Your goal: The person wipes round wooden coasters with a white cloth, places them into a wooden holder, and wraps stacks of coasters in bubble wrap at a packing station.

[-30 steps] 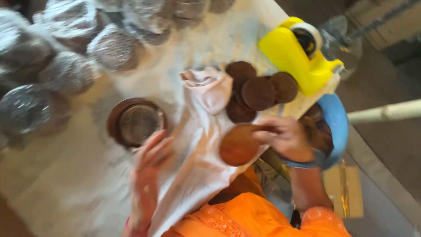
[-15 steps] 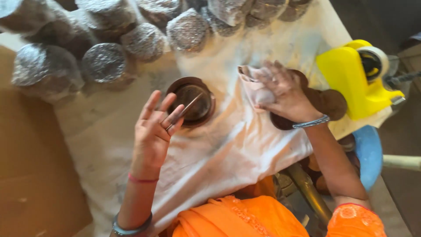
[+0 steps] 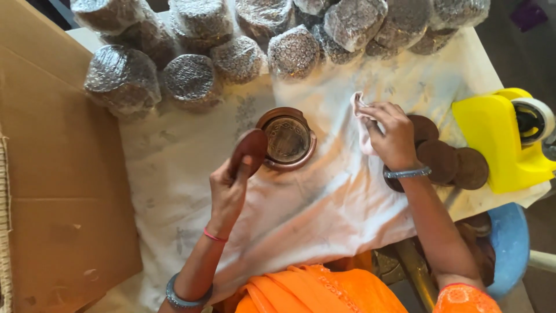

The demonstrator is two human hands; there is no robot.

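here the left hand (image 3: 229,191) is gripping a brown round lid (image 3: 249,149) just beside the open brown pot (image 3: 286,139), while the right hand (image 3: 394,136) is pinching the white cloth (image 3: 324,203) near loose brown discs (image 3: 443,162).

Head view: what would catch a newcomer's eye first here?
Probably the left hand at centre, holding a brown disc tilted against the rim of a round metal bowl on the white cloth. The right hand pinches a fold of that cloth beside a stack of brown discs. Plastic-wrapped bundles crowd the top, and a yellow tape dispenser sits at right.
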